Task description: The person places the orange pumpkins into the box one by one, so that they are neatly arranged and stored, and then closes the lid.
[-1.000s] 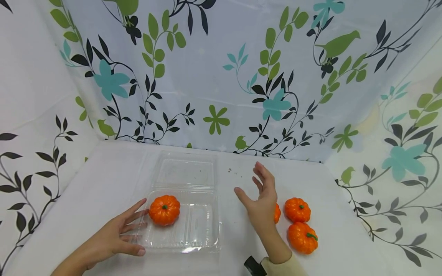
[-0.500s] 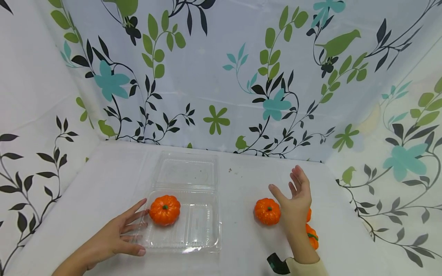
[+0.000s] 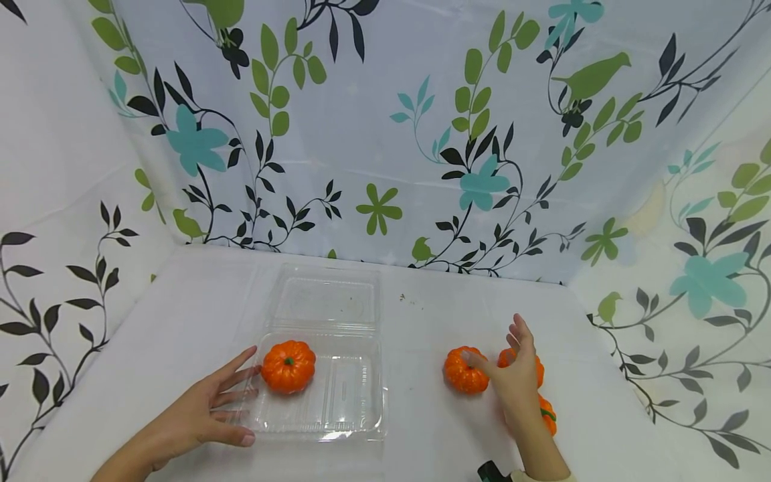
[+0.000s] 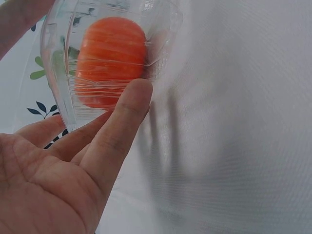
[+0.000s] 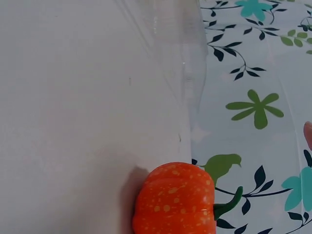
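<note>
A clear plastic clamshell container (image 3: 346,402) lies with its lid folded back, one small orange pumpkin (image 3: 288,367) inside at the left. Against the container's left wall rest the extended fingers of my left hand (image 3: 193,415); the left wrist view shows the pumpkin (image 4: 112,58) through the plastic, beyond the fingertips. My right hand (image 3: 519,385) is over the pumpkins at the right, fingers parted and holding nothing. Its thumb overlaps the speckled pumpkin (image 3: 462,376) in the head view. The hand partly hides a second pumpkin (image 3: 539,375) and a third pumpkin (image 3: 547,416).
The container's lid (image 3: 325,301) lies flat toward the back of the white table (image 3: 415,428). Behind it hangs a curtain (image 3: 385,134) printed with leaves and birds, which also runs along both sides. A few small specks (image 3: 403,296) mark the tabletop near the back.
My right hand has moved right from beside the container, then lowered over the pumpkins, its thumb coming across the left one. The left hand, container and pumpkins have stayed put.
</note>
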Demonstrator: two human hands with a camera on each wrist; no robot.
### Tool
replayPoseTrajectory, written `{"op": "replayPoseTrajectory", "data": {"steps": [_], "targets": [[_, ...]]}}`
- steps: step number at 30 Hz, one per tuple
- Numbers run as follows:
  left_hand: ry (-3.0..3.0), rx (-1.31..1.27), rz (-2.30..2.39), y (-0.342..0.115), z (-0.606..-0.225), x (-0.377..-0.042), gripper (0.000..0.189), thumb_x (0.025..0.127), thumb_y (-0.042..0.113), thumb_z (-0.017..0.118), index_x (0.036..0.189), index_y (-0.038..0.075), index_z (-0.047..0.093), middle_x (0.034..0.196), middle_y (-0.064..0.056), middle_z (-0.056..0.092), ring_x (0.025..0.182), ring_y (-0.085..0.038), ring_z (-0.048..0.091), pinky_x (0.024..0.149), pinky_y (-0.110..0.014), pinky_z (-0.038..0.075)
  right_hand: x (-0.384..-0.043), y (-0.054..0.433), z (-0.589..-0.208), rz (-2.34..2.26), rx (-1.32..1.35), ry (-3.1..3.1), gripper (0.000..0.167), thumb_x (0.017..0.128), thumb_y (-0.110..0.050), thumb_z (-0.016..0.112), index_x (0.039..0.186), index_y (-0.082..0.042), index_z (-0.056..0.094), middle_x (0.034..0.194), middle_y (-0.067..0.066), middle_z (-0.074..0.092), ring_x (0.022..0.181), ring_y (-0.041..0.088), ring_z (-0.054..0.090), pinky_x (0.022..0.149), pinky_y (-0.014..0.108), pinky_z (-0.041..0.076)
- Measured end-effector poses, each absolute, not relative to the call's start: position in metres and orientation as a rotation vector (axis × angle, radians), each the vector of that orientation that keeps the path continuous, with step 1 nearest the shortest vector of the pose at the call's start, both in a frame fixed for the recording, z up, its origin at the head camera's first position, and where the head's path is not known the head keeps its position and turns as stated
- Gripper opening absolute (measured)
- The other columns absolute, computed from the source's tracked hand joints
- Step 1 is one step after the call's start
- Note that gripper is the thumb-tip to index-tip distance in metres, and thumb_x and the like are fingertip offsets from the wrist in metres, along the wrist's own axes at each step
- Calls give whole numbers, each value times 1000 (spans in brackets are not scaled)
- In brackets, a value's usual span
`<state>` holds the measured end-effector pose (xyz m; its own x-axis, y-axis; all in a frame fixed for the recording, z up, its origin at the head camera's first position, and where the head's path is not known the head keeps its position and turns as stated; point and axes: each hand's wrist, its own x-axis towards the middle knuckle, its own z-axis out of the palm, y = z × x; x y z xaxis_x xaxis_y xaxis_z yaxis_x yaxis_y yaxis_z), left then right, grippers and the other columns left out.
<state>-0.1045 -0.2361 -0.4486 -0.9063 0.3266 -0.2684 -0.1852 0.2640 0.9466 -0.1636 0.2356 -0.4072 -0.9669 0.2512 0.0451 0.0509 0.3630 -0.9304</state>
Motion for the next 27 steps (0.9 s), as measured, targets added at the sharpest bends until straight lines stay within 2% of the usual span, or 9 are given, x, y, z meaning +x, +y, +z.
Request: {"op": "replayPoseTrajectory", "data": {"steps": [6,15,27], "targets": [[2141,127,1668,-235,-448,-105,120,76,13,90,164,21,9,160,-34,20,138,-54,38,96,-52,53,-162,241,-421,1670,-289,-2539,116,78,-21,90,164,-23,12,164,11,21,149,32,24,118,49,29],[2148,126,1668,-235,-449,-105,121,75,14,90,164,22,9,160,-33,20,137,-53,39,96,-51,53,-157,241,-439,1751,-285,-2562,113,76,-18,91,162,-16,17,162,16,22,148,36,24,120,48,24],[2136,103,1668,-235,-449,-104,121,75,13,90,164,22,8,160,-33,19,138,-53,38,96,-51,53,-158,240,-456,1698,-339,-2639,115,73,-25,93,161,-15,19,162,17,22,147,40,24,117,57,28]]}}
